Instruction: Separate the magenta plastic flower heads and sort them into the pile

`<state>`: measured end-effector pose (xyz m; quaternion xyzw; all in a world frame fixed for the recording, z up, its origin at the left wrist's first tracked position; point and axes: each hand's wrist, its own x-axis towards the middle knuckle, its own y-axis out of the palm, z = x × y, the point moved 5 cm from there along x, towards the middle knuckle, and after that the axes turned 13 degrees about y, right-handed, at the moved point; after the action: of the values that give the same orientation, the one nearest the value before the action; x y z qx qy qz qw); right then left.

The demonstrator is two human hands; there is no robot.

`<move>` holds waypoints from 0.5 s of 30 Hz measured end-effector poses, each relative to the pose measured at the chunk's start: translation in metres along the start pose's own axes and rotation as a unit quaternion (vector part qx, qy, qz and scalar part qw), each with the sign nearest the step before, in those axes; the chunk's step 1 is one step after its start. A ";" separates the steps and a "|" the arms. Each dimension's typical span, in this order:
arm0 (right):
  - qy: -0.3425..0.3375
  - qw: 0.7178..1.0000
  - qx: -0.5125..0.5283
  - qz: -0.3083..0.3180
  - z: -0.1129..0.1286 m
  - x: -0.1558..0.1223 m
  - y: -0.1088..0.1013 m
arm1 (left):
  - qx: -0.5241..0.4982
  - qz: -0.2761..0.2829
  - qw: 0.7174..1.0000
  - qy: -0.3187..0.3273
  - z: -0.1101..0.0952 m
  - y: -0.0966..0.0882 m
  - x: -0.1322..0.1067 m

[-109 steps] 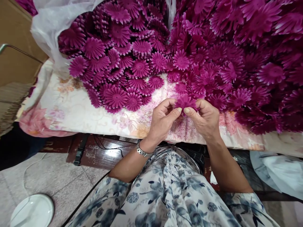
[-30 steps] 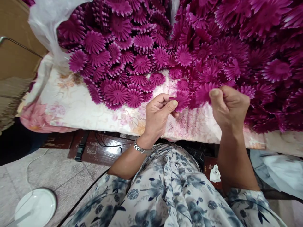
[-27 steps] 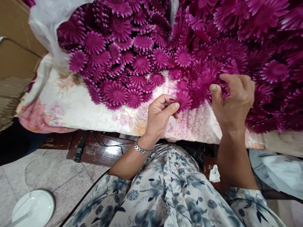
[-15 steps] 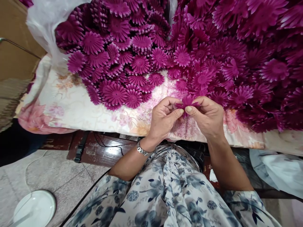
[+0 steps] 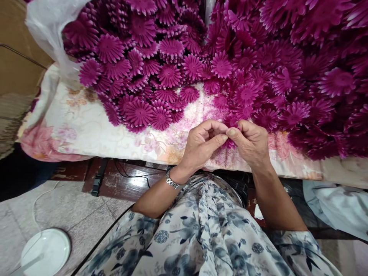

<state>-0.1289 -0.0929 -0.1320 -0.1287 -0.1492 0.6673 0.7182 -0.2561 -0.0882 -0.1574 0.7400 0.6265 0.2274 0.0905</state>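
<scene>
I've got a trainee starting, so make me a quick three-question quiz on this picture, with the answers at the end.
1. True or false: the metal band is on the right wrist.
2. How are the left hand and right hand placed?
A) Raised high, wide apart
B) Close together, fingertips at a magenta flower piece
C) Crossed over each other
3. Fill in: the cloth under the flower pile is printed with ____.

Key: 1. False, it's on the left wrist. 2. B. 3. Flowers.
</scene>
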 end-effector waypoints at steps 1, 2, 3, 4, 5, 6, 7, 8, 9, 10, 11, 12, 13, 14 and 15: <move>0.004 1.000 0.004 0.001 -0.001 0.000 0.000 | 0.003 0.006 1.000 -0.005 0.000 0.001 0.000; 0.008 1.000 0.009 0.005 -0.001 0.000 0.000 | 0.007 0.007 1.000 -0.011 0.001 0.002 0.000; 0.011 1.000 0.018 0.011 -0.001 0.000 0.000 | 0.012 0.003 1.000 -0.017 0.001 0.002 0.001; 0.015 0.999 0.029 0.018 -0.001 0.000 0.000 | 0.016 -0.005 1.000 -0.022 0.002 0.002 0.001; 0.018 0.999 0.042 0.026 -0.001 0.000 0.000 | 0.018 -0.015 0.999 -0.023 0.002 0.002 0.001; 0.021 0.998 0.056 0.032 -0.002 -0.001 0.001 | 0.016 -0.023 0.999 -0.024 0.002 0.001 0.001; 0.025 0.996 0.071 0.037 -0.002 -0.001 0.001 | 0.009 -0.031 0.999 -0.025 0.002 0.001 0.001; 0.025 0.995 0.085 0.038 -0.003 -0.001 0.001 | -0.004 -0.040 0.999 -0.028 0.002 0.001 0.001; 0.024 0.994 0.098 0.033 -0.004 -0.001 0.001 | -0.019 -0.050 0.998 -0.032 0.003 0.000 0.001; 0.021 0.994 0.109 0.026 -0.005 -0.002 0.000 | -0.036 -0.062 0.997 -0.035 0.003 -0.001 0.001; 0.016 0.993 0.117 0.015 -0.006 -0.002 -0.001 | -0.051 -0.076 0.995 -0.037 0.003 -0.002 0.001; 0.011 0.993 0.120 0.002 -0.007 -0.002 -0.002 | -0.062 -0.091 0.993 -0.035 0.003 -0.003 0.002; 0.008 0.993 0.118 -0.010 -0.007 -0.003 -0.003 | -0.070 -0.107 0.991 -0.030 0.002 -0.005 0.002; 0.005 0.994 0.109 -0.021 -0.008 -0.003 -0.004 | -0.075 -0.120 0.990 -0.023 0.002 -0.007 0.003; 0.004 0.995 0.096 -0.031 -0.008 -0.004 -0.004 | -0.078 -0.128 0.989 -0.017 0.001 -0.008 0.003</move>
<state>-0.1219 -0.0968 -0.1381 -0.0571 -0.0857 0.6557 0.7480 -0.2620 -0.0836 -0.1613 0.6481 0.6947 0.2496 0.1871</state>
